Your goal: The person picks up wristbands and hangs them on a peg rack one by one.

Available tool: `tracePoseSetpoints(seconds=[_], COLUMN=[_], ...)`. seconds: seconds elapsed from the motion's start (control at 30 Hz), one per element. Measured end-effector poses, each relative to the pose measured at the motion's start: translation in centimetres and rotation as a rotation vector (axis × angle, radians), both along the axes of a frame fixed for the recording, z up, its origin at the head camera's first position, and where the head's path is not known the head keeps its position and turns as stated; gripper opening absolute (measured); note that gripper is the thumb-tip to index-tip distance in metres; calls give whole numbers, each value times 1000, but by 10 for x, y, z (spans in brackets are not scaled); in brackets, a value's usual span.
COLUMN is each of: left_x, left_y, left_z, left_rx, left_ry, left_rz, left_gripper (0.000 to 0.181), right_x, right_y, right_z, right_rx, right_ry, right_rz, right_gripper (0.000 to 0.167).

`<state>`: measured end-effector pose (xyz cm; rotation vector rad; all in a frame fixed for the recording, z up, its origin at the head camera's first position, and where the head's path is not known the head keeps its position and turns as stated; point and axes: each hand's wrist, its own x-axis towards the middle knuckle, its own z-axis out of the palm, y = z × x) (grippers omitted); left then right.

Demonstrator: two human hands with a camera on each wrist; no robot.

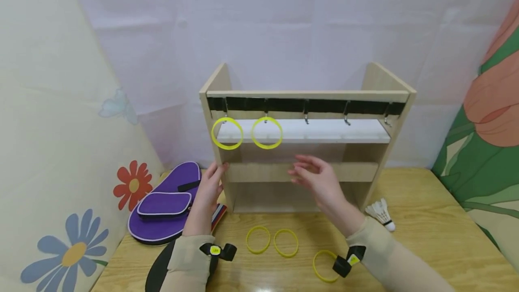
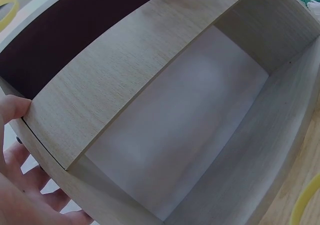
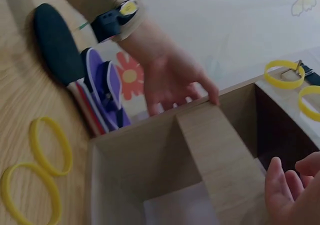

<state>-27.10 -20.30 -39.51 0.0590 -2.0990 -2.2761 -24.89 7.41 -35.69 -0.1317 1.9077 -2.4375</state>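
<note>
A small wooden shelf unit (image 1: 301, 172) stands on the table, with metal hooks (image 1: 306, 118) along a black strip near its top. Two yellow rings (image 1: 227, 133) hang from the two leftmost hooks. My left hand (image 1: 208, 188) holds the shelf's left side panel, thumb on the front edge and fingers on the outer face, as the left wrist view shows. In front of the shelf, below the middle hook, my right hand (image 1: 320, 179) hovers with loosely bent fingers and nothing between them. Three more yellow rings (image 1: 286, 243) lie on the table before the shelf.
On the left lie a purple paddle case (image 1: 162, 211) and a black table tennis paddle (image 3: 56, 44), partly under my left forearm in the head view. A white shuttlecock (image 1: 381, 215) lies by the shelf's right side. Pale cloth (image 1: 284, 21) hangs behind.
</note>
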Motion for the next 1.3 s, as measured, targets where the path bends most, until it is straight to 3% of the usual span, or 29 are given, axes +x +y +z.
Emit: tracePoseSetpoints(seconds=[0.47,0.67,0.87,1.13,1.3], left_x=[-2,-1,-1,0,1], left_y=[-1,0,0,2,0], left_z=[5,6,5,1,0], left_rx=[-7,-14,-15,4,-1], left_ry=[7,10,-7,4,10], left_rz=[-6,-6,-5,-10,-5], left_gripper=[51,51,51,51,51], right_x=[8,12,16,23,28], right_y=[24,38,53,73,82], right_z=[-41,-61,-78,-99,-110], right_rx=[201,276,309,362,448], right_ry=[-2,34,66,35,62], right_rz=[47,82,140,201,235], right_gripper=[39,37,42,47,43])
